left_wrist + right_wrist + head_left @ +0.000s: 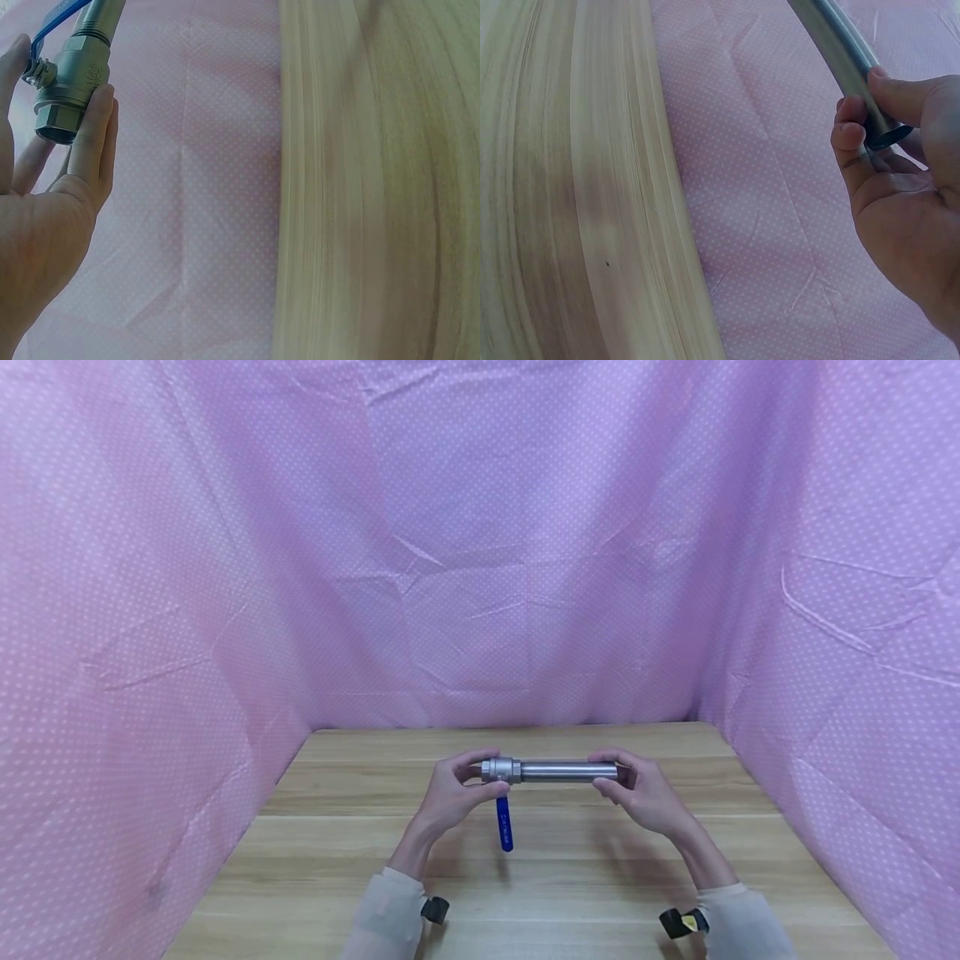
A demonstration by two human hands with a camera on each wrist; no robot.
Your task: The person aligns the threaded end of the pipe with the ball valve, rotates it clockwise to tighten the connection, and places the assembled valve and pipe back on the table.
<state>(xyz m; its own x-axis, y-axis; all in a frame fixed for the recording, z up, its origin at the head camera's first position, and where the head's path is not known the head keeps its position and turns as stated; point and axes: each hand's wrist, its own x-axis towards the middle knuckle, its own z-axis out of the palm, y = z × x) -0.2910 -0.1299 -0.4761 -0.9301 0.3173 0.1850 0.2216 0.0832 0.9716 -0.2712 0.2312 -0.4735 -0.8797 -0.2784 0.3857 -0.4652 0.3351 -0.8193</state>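
A steel ball valve [501, 770] with a blue lever handle [505, 825] is joined to a steel pipe [566, 772], both held level above the table. My left hand [455, 793] grips the valve's left end between thumb and fingers. At the far right end of the pipe, my right hand [641, 789] pinches it between thumb and fingers. Threads show where pipe meets valve in the left wrist view, beside the valve body [71, 86]. The pipe's open end [889, 137] faces the right palm in the right wrist view. The blue handle points down toward the person.
A wooden table [360, 852] lies beneath both hands. Pink dotted cloth [480, 568] hangs behind it and along both sides. Each forearm wears a small black wrist device, one near the left sleeve [386, 906], one near the right sleeve [738, 918].
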